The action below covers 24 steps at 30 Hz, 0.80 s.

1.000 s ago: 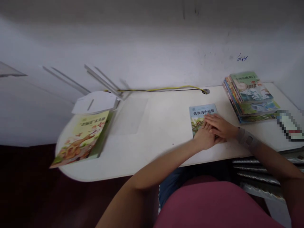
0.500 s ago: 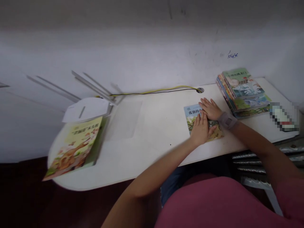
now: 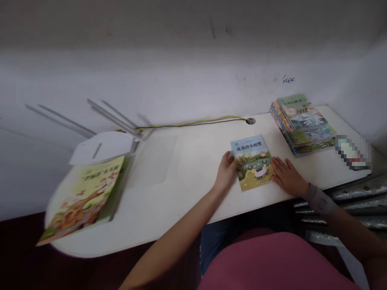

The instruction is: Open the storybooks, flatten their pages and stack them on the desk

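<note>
While I'm watching through the head cam from afar, the left hand (image 3: pixel 226 172) is curling its fingers against the left edge of a thin picture book (image 3: pixel 254 167), though I can't tell if they're gripping it. The right hand (image 3: pixel 287 177) is lying open, its fingertips touching the book's right edge. The book is sitting flat on a white desk (image 3: pixel 193 189), and a stack of picture books (image 3: pixel 302 125) is lying further back.

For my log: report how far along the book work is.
Done: one book lies out, apart from the stack. In hand: left hand and right hand at its edges. Left: the piled stack and a second book far left.
</note>
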Motion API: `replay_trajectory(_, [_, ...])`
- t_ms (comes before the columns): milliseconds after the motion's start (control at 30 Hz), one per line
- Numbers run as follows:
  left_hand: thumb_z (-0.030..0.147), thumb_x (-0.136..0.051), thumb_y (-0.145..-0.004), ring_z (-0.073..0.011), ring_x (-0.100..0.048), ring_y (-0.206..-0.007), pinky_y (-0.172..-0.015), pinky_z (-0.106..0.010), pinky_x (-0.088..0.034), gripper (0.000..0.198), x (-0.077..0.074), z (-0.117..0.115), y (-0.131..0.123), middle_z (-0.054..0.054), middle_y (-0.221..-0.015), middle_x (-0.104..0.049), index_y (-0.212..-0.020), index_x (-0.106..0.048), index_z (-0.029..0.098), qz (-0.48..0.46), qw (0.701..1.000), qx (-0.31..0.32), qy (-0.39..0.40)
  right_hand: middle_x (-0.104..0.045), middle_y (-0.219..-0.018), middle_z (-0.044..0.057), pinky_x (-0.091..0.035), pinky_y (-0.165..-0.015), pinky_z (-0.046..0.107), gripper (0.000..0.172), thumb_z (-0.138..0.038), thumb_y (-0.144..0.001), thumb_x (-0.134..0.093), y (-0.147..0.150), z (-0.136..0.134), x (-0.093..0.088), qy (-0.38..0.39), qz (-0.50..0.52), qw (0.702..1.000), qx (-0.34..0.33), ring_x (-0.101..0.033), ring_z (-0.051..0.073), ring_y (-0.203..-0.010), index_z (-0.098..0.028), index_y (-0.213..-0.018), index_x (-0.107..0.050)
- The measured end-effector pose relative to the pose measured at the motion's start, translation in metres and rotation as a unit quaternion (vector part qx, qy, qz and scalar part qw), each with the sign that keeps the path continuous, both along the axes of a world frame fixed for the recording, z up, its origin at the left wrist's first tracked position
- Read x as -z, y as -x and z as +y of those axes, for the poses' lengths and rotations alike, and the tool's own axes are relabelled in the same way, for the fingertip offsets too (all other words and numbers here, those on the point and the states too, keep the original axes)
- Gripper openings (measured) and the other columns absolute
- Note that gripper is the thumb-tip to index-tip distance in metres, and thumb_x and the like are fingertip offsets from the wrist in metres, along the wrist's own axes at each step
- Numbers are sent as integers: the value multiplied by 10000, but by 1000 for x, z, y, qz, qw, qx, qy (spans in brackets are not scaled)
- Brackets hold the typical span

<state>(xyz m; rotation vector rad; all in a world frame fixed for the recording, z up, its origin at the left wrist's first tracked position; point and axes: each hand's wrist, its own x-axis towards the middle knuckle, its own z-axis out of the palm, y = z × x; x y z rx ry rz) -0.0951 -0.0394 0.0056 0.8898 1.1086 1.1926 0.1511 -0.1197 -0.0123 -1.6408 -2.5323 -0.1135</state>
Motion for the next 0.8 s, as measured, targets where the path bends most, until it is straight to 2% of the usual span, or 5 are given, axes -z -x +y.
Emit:
replay_trajectory(167, [98,-685,-668,-121,-653,-781,-750,-237,-529,273,-15,-11,6,-40,-908,-655,-906,-566,158,-136,988,-24,74,-382,-1479,205,-248,-1106,528,548,-351,-980,-289,-1,1,2,-13,17,1000,-10,-314,274,-1395,-43,-1430,-341])
replay_trajectory(333, [134,-754,-596,-181,-676,-763,-723,-327,-557,424,-22,-35,-11,-45,-889,-689,-955,-530,168,-140,971,139,136,-408,-1462,207,-249,-1106,536,545,-360,-982,-289,1,-1,1,-13,49,999,-8,-333,275,-1385,-57,-1433,-340])
replay_trajectory(467, [102,-717,-544,-189,-685,-789,-723,-332,-565,506,-27,-38,-13,-1,-876,-691,-985,-488,200,-121,982,103,104,-414,-1464,188,-264,-1108,544,561,-400,-984,-291,-2,1,4,0,129,992,-1,-343,273,-1382,-111,-1464,-296])
replay_trajectory(633, [104,-690,-540,-195,-686,-828,-730,-314,-564,493,-62,-5,-18,8,-856,-686,-986,-501,200,-107,990,92,25,-482,-1411,167,-405,-1058,432,524,-363,-997,-221,-10,5,8,-40,320,944,77,-451,211,-1310,-149,-1474,-265])
replay_trajectory(800, [54,-667,-545,-190,-685,-836,-764,-317,-551,441,-95,46,-92,-15,-875,-686,-942,-529,186,-190,963,192,-8,-573,-1276,164,-387,-1058,484,404,-313,-962,-359,-1,5,0,-27,214,976,41,-497,270,-1228,-143,-1289,-524])
